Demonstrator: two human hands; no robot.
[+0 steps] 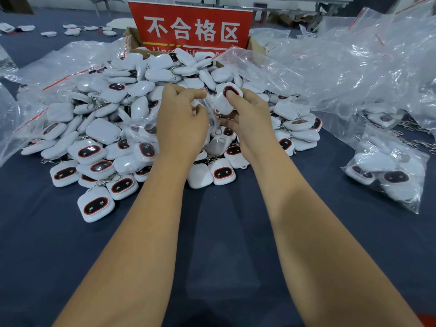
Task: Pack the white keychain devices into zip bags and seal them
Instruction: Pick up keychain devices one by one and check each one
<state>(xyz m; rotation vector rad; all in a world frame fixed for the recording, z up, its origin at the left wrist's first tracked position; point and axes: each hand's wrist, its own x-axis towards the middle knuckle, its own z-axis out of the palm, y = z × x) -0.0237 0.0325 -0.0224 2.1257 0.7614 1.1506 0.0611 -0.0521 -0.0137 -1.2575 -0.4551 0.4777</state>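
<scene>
A big heap of white keychain devices (99,147) with dark oval faces ringed in red covers the middle of the dark blue table. Above the heap my right hand (247,114) grips one white device (225,100), thumb on its dark face. My left hand (181,116) pinches a small clear zip bag (207,107) right beside that device. The bag is crumpled between both hands and its mouth is hard to make out. The device sits at the bag's edge; how far inside it is, I cannot tell.
A red sign with white characters (192,27) stands in a cardboard box behind the heap. Empty clear zip bags (354,67) pile up at right and left. Filled bags (387,171) lie at right. Bare blue table (224,232) lies in front.
</scene>
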